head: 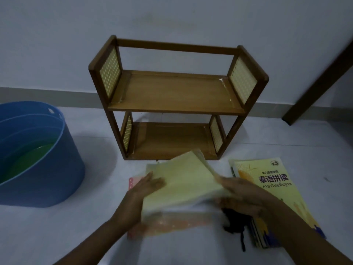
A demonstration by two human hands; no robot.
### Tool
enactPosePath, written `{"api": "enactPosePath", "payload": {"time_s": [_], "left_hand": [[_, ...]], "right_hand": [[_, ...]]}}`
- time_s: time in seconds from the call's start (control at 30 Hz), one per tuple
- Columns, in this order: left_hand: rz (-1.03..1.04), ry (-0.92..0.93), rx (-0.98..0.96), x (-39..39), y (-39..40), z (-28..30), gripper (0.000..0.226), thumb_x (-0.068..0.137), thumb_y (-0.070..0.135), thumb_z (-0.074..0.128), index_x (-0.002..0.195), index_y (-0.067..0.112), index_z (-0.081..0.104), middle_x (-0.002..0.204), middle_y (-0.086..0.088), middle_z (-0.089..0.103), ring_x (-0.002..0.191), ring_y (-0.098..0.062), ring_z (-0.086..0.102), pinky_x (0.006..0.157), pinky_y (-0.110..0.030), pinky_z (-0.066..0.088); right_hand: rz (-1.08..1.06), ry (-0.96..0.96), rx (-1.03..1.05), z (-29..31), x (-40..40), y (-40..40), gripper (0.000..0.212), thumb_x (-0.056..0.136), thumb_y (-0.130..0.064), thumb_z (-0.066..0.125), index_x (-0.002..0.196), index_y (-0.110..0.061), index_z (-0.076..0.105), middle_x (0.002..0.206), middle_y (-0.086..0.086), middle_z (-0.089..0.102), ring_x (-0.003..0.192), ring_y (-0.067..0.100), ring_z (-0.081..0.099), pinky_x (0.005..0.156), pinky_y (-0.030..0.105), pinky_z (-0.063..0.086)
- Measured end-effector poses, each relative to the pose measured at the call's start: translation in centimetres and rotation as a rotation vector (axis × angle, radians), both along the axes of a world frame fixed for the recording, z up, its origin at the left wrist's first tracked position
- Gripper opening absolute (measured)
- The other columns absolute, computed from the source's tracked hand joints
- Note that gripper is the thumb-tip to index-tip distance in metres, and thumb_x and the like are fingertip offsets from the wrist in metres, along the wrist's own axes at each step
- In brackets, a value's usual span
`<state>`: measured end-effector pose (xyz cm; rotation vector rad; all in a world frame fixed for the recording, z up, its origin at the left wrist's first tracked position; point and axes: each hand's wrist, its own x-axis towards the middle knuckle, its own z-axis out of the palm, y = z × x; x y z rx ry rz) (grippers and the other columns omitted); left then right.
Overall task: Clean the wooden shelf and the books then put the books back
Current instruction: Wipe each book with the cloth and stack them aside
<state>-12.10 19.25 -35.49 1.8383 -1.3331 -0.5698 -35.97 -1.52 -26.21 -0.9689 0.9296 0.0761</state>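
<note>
While the left hand (150, 185) lies flat on the yellow book (179, 185), the right hand (242, 194) grasps its cover — apparently.

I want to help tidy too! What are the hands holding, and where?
Both hold the pale yellow book: the left hand rests flat at its left edge, the right hand grips its right edge.
</note>
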Motion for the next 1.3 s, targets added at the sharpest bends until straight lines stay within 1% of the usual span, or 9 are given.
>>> {"api": "enactPosePath", "payload": {"time_s": [0.1, 0.23, 0.37, 0.5, 0.6, 0.7, 0.87, 1.03, 1.3], "left_hand": [[0.092, 0.058, -0.179, -0.1, -1.4, 5.3, 0.031, 0.078, 0.061, 0.061, 0.109, 0.054, 0.061, 0.108, 0.044, 0.059, 0.106, 0.015, 0.057, 0.089, -0.007, 0.046], [0.089, 0.31, -0.144, 1.3, -2.3, 10.0, 0.02, 0.078, 0.043, 0.065, 0.098, 0.038, 0.064, 0.098, 0.03, 0.068, 0.093, 0.003, 0.066, 0.076, -0.018, 0.057], [-0.004, 0.489, -0.107, 1.9, -2.2, 11.2, 0.031, 0.066, 0.052, 0.071, 0.096, 0.046, 0.07, 0.107, 0.012, 0.072, 0.099, -0.006, 0.068, 0.079, -0.025, 0.059], [-0.009, 0.573, -0.031, 1.0, -1.8, 9.5, 0.058, 0.055, 0.066, 0.075, 0.101, 0.033, 0.069, 0.109, 0.006, 0.072, 0.102, -0.013, 0.069, 0.081, -0.031, 0.059], [0.143, 0.616, -0.043, 0.2, -1.7, 7.9, 0.065, 0.052, 0.067, 0.078, 0.105, 0.03, 0.065, 0.105, 0.014, 0.073, 0.098, -0.007, 0.069, 0.075, -0.023, 0.059], [0.254, 0.461, -0.009, -0.5, -1.6, 6.6, 0.041, 0.073, 0.047, 0.072, 0.109, 0.035, 0.056, 0.101, 0.017, 0.071, 0.099, 0.0, 0.066, 0.069, -0.016, 0.058], [0.302, 0.267, -0.075, -3.9, -3.3, 8.0, 0.031, 0.089, 0.029, 0.063, 0.117, 0.029, 0.049, 0.101, 0.024, 0.062, 0.088, 0.018, 0.06, 0.069, -0.011, 0.055], [0.007, 0.666, 0.169, -9.2, -7.2, 10.2, 0.031, 0.09, 0.028, 0.065, 0.118, 0.032, 0.054, 0.113, 0.008, 0.071, 0.098, -0.011, 0.07, 0.082, -0.038, 0.06], [-0.054, 0.935, 0.478, -18.5, -18.7, 6.8, 0.036, 0.09, 0.014, 0.058, 0.125, 0.012, 0.054, 0.114, -0.015, 0.067, 0.102, -0.032, 0.066, 0.085, -0.052, 0.057]], "right_hand": [[-0.094, -0.099, -0.19, 0.4, -1.5, -2.4, 0.026, 0.099, -0.023, 0.045, 0.119, -0.013, 0.058, 0.12, 0.018, 0.064, 0.092, 0.019, 0.068, 0.071, 0.028, 0.057], [0.271, -0.146, -0.627, 0.8, -2.8, -3.1, 0.102, 0.069, -0.015, 0.072, 0.139, -0.058, 0.012, 0.158, -0.015, 0.015, 0.142, 0.009, 0.023, 0.112, 0.04, 0.036], [0.284, -0.169, -0.84, 0.5, 0.1, -1.1, 0.131, 0.059, -0.018, 0.091, 0.147, -0.047, -0.003, 0.146, -0.017, 0.034, 0.127, -0.006, 0.041, 0.099, 0.024, 0.047], [0.176, -0.03, -0.933, -1.6, 1.9, -0.8, 0.057, 0.074, -0.009, 0.079, 0.125, -0.017, 0.053, 0.11, -0.009, 0.062, 0.11, 0.013, 0.061, 0.08, 0.019, 0.054], [0.166, -0.05, -0.925, -3.1, 2.7, 0.2, 0.033, 0.087, -0.009, 0.067, 0.117, -0.017, 0.056, 0.108, -0.012, 0.064, 0.1, -0.007, 0.061, 0.079, 0.013, 0.05], [0.076, -0.061, -0.952, -3.6, 3.4, 1.4, 0.03, 0.093, -0.01, 0.06, 0.116, -0.025, 0.048, 0.106, -0.02, 0.058, 0.093, -0.015, 0.058, 0.072, 0.003, 0.046], [-0.118, -0.102, -0.925, -1.9, 1.3, 0.8, 0.029, 0.091, -0.005, 0.06, 0.111, -0.025, 0.053, 0.109, -0.003, 0.068, 0.099, 0.007, 0.066, 0.08, 0.024, 0.057], [-0.518, -0.032, -1.079, 0.0, -5.6, -0.3, 0.027, 0.09, -0.011, 0.063, 0.113, -0.02, 0.055, 0.105, -0.01, 0.065, 0.088, -0.005, 0.064, 0.069, 0.014, 0.052], [-0.366, 0.431, -1.196, -1.3, -15.9, -7.8, 0.034, 0.094, -0.017, 0.056, 0.127, -0.022, 0.057, 0.107, 0.0, 0.064, 0.096, 0.021, 0.06, 0.079, 0.03, 0.045]]}}
